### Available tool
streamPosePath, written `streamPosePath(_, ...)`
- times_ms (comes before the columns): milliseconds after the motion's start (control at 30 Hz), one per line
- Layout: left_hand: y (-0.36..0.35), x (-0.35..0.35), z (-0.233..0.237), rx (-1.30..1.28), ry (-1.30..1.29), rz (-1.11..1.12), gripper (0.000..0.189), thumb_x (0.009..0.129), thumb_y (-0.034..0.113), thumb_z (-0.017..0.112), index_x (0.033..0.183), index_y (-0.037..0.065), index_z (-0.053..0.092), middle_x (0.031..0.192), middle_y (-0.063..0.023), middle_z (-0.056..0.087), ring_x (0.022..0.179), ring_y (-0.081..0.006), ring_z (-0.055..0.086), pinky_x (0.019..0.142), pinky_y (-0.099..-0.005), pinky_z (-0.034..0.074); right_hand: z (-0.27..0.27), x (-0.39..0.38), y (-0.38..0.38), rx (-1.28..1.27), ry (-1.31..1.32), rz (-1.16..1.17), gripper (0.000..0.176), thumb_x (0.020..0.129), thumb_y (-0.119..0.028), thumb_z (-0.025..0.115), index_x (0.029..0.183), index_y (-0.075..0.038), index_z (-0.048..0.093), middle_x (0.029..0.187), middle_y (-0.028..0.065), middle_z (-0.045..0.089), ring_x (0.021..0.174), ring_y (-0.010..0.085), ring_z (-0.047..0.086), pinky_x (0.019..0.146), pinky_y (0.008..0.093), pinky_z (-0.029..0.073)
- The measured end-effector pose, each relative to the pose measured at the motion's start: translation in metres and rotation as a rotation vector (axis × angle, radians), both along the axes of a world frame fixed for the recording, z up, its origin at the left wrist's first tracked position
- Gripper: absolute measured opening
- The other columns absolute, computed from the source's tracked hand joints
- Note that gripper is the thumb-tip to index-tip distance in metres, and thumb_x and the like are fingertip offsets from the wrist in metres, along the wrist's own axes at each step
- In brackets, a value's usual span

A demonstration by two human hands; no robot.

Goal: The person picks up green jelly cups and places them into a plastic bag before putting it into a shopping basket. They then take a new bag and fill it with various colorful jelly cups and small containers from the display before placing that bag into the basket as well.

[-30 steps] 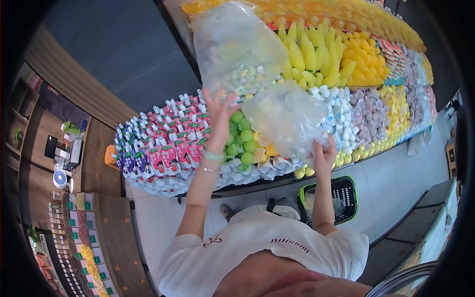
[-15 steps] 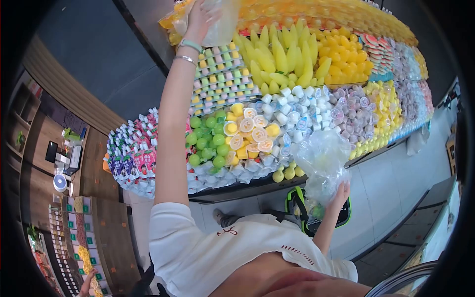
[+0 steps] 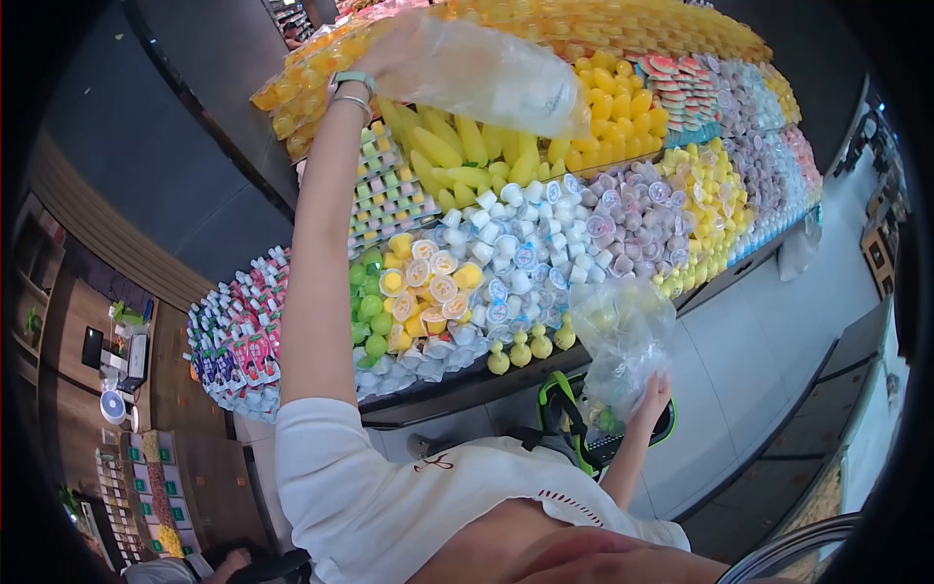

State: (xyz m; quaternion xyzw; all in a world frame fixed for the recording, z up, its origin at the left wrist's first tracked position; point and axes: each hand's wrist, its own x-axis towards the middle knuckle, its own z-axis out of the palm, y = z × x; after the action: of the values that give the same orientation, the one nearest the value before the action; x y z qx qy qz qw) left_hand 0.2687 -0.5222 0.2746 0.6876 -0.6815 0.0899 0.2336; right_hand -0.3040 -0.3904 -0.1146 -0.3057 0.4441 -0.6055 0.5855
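Observation:
My left hand (image 3: 394,54), wearing a watch and a bracelet, reaches to the back of a display heaped with packaged jellies. It grips a clear plastic bag (image 3: 506,78), which spreads rightward over yellow banana-shaped packs (image 3: 472,146) and hides part of them; the fingers are blurred. Low on the right, my right hand (image 3: 654,394) is closed on the side of another clear plastic bag (image 3: 623,331). Small green things (image 3: 608,420) show near its lower end. This bag hangs in front of the display edge, close to yellow gourd-shaped packs (image 3: 520,350).
White jelly cups (image 3: 525,234), orange-topped cups (image 3: 428,282), green round packs (image 3: 365,311) and mango-like yellow packs (image 3: 613,107) fill the display. A green-rimmed basket (image 3: 559,394) is below the right-hand bag. Another person's arm (image 3: 229,565) shows at the bottom left.
The left-hand bag has swung out to the right, now covering part of the banana-shaped packs. The view has shifted, so the display sits further left. My right hand keeps its bag.

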Motion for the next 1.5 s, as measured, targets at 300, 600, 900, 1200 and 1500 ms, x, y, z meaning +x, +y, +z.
streamPosePath(300, 0.019, -0.067, -0.024, -0.786, -0.167, 0.057, 0.059, 0.076, 0.027, 0.063, 0.126, 0.003, 0.044, 0.123, -0.0159, 0.051, 0.112, -0.0367, 0.045, 0.097, -0.046, 0.035, -0.031, 0.0, -0.022, 0.087, -0.115, 0.106, 0.034, 0.088, -0.007, 0.053, 0.12, 0.002, 0.05, 0.111, 0.0085, 0.059, 0.097, 0.0166, 0.058, 0.085, 0.0285, 0.045)
streamPosePath(600, -0.031, -0.093, -0.077, 0.286, -0.925, 0.247, 0.051, 0.077, 0.013, 0.059, 0.126, 0.016, 0.046, 0.114, -0.0165, 0.057, 0.089, -0.0248, 0.064, 0.062, -0.0327, 0.054, -0.023, 0.028, -0.017, 0.125, -0.103, 0.221, 0.036, 0.088, -0.011, 0.054, 0.122, 0.001, 0.049, 0.112, 0.0075, 0.059, 0.099, 0.0178, 0.057, 0.084, 0.0298, 0.045)
streamPosePath(900, -0.046, 0.003, -0.034, -0.217, -1.043, 0.686, 0.016, 0.082, 0.013, 0.052, 0.088, 0.006, 0.065, 0.093, -0.0097, 0.06, 0.087, -0.0254, 0.064, 0.064, -0.035, 0.053, -0.045, -0.002, 0.004, 0.14, -0.171, 0.144, 0.033, 0.088, -0.011, 0.055, 0.12, -0.001, 0.051, 0.107, 0.007, 0.061, 0.093, 0.0164, 0.06, 0.079, 0.0287, 0.047)
streamPosePath(1200, 0.009, 0.014, -0.084, 0.143, -0.746, 0.459, 0.037, 0.078, 0.031, 0.056, 0.101, 0.002, 0.061, 0.11, -0.0147, 0.057, 0.108, -0.0335, 0.052, 0.093, -0.0472, 0.039, -0.011, 0.026, -0.004, -0.036, -0.177, 0.277, 0.047, 0.081, -0.001, 0.061, 0.125, -0.001, 0.044, 0.115, 0.0073, 0.056, 0.102, 0.0188, 0.056, 0.086, 0.0334, 0.045)
streamPosePath(1500, 0.169, -0.15, -0.137, 0.048, 0.031, -0.151, 0.054, 0.076, 0.03, 0.068, 0.116, 0.0, 0.046, 0.122, -0.0201, 0.047, 0.117, -0.0343, 0.044, 0.097, -0.0415, 0.037, 0.053, 0.095, 0.01, -0.165, -0.267, 0.732, 0.057, 0.067, 0.009, 0.061, 0.121, -0.002, 0.045, 0.104, 0.0033, 0.056, 0.094, 0.0141, 0.056, 0.08, 0.0283, 0.046)
